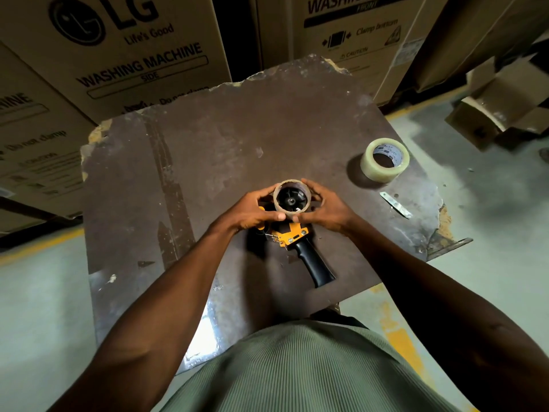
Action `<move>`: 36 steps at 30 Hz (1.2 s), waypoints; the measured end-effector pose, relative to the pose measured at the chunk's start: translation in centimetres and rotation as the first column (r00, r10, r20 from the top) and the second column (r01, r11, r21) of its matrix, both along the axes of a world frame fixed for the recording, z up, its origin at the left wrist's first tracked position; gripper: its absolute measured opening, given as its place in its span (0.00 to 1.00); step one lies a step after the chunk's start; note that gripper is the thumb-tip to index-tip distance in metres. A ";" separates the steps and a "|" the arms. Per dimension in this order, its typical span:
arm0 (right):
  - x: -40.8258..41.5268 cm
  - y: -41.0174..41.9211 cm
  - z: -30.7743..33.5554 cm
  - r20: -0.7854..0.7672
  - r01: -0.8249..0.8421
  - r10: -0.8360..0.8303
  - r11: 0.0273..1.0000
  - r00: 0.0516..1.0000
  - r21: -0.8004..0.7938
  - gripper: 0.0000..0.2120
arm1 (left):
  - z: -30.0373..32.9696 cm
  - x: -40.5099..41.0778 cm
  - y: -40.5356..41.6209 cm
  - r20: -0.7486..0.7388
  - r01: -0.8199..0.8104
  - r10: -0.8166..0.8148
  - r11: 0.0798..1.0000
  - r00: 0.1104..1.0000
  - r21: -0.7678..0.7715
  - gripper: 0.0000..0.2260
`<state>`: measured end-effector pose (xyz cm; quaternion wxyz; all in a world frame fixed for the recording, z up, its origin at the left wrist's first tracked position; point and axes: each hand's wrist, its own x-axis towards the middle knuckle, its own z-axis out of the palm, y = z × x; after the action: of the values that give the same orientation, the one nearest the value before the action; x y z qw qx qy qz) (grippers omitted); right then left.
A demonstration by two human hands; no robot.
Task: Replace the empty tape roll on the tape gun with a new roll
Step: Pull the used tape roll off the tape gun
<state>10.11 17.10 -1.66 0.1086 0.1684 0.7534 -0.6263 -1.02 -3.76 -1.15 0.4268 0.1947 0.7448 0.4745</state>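
Observation:
A yellow and black tape gun (300, 243) lies on a worn brown table (184, 173), its black handle pointing toward me. The empty brown cardboard roll (277, 200) sits around the gun's black hub. My left hand (252, 211) grips the roll from the left, thumb under its lower rim. From the right, my right hand (323, 211) holds the same roll with curled fingers. A new roll of clear tape (384, 160) stands apart at the table's right side.
A small metal blade (396, 205) lies near the table's right edge, below the new roll. Large washing-machine cartons (133, 49) stand behind the table. Open cardboard boxes (499, 114) lie on the floor at the right.

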 end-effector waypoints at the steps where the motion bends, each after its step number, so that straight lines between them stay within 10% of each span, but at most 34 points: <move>1: 0.0 -0.1 0.0 0.001 -0.012 0.011 1.000 1.000 0.006 0.47 | -0.2 0.1 0.0 0.007 -0.012 0.012 1.000 1.000 -0.008 0.38; 19: -0.4 0.4 1.4 -0.116 0.023 -0.023 1.000 0.993 -0.001 0.42 | 1.9 1.0 0.7 -0.026 0.018 -0.019 0.999 0.999 -0.033 0.38; 36: 8.1 3.7 3.6 -0.202 0.301 -0.244 0.893 0.948 0.334 0.36 | 2.4 4.3 1.8 -0.551 0.017 -0.037 0.999 0.834 -0.043 0.33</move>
<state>18.25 20.77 1.94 -0.0720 0.2405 0.8304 -0.4973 3.29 -1.97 1.25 0.2044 0.3259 0.8417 0.3788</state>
